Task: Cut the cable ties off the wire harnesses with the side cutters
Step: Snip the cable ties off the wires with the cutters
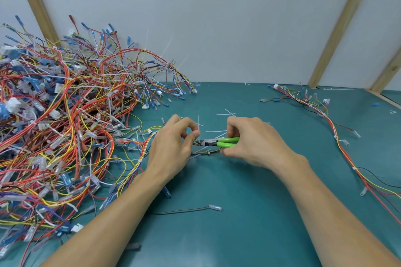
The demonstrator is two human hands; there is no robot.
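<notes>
Your left hand [173, 147]: fingers curled, pinching a white cable tie [198, 124] on the wire harness [143, 154].
Your right hand [251, 143]: squeezing the green side cutters [219, 142], tips beside the tie, above the green table [249, 212].

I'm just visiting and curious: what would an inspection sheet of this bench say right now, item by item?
Surface: teal mat, wires over its left side and far right.
Job's things: green-handled side cutters, tips at a white cable tie on the wire harness under both hands.
Clutter: cut tie tails behind the hands; one loose dark wire near the forearms.
Hands: left hand pinches the harness at the tie; right hand grips the cutter handles.
Cables: big tangled pile of harnesses on the left; one harness laid out on the right.
Surroundings: pale wall panels with wooden battens.
</notes>
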